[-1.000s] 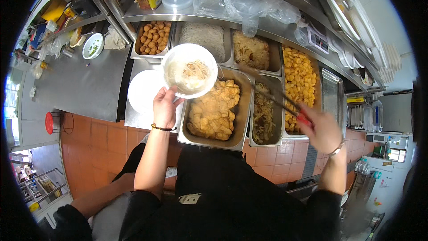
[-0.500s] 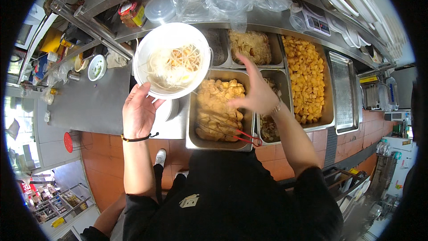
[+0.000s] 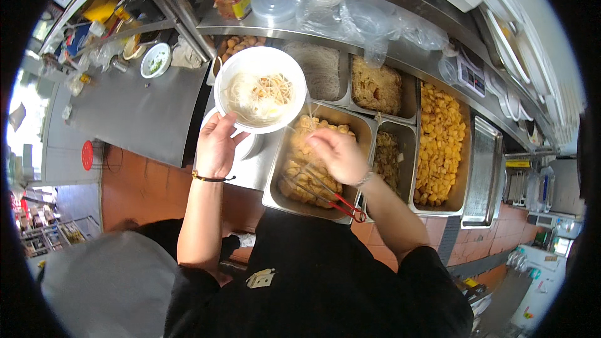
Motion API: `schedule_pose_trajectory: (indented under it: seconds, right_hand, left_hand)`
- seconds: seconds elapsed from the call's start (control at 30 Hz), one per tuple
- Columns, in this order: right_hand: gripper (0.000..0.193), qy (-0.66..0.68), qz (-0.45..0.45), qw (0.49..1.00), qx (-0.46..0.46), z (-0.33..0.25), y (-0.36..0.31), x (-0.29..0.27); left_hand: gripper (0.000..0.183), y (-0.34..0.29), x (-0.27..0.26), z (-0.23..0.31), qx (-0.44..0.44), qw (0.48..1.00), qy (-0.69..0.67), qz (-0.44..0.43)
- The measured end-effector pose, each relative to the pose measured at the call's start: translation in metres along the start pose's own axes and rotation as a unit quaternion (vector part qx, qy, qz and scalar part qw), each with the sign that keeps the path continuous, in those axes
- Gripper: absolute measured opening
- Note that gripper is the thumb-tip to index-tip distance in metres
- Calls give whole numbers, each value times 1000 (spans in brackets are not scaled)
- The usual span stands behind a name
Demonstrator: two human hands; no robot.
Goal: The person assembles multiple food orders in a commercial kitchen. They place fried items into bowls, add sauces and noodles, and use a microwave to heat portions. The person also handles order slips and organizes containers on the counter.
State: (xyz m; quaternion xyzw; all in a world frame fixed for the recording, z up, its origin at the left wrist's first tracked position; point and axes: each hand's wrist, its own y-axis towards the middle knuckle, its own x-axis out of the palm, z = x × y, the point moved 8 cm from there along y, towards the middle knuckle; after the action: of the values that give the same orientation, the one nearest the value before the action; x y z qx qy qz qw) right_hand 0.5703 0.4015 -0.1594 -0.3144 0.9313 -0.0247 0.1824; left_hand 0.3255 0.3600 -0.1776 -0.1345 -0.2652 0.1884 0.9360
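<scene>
My left hand (image 3: 216, 145) grips the near rim of a white bowl (image 3: 299, 91), thumb inside the edge. In the bowl lie pale noodles (image 3: 269, 91), with some orange shreds among them. A thin strand hangs from its right side. My right hand (image 3: 341, 158), somewhat blurred, is closed with fingers curled above a metal pan (image 3: 268, 199) of yellow-brown chunks (image 3: 300, 175). Whatever it may hold cannot be made out. Tongs with red handles (image 3: 346, 206) rest in that pan, below the right hand. Under the held bowl stands another white container (image 3: 250, 147), partly hidden.
Farther pans hold thin noodles (image 3: 316, 69), shredded brown food (image 3: 375, 84), dark shreds (image 3: 387, 156) and golden cubes (image 3: 441, 144). A metal shelf (image 3: 263, 30) with plastic containers runs behind. At lower left is a person in a grey cap (image 3: 113, 281).
My right hand has gone from spread fingers to curled ones and moved lower left over the chunks. The view has shifted and turned; a person's grey cap has come in at lower left.
</scene>
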Motion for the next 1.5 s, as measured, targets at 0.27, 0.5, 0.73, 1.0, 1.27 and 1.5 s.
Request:
schedule_pose_trajectory:
  seconds: [0.27,0.5,0.73,1.0,1.27,1.5]
  right_hand:
    - [18,-191,95,974,-70,-137,-23,-89]
    - [12,-223,135,963,-71,-226,-22,-137]
    - [14,-130,65,982,-122,-243,-4,-119]
    - [11,-153,1,986,-72,-172,24,-56]
    - [19,-226,57,972,-28,-48,43,1]
    - [22,-98,194,970,-111,-28,-20,-80]
  left_hand:
    - [11,-10,-23,-56,-5,998,55,27]
    - [14,-15,3,-106,-37,999,-5,-22]
    - [19,-19,27,-115,-40,999,-27,-2]
    - [17,-49,18,-111,-81,995,-57,-5]
    - [9,-53,18,-112,-77,995,-51,-29]
    - [9,-37,23,-108,-99,991,-82,-40]
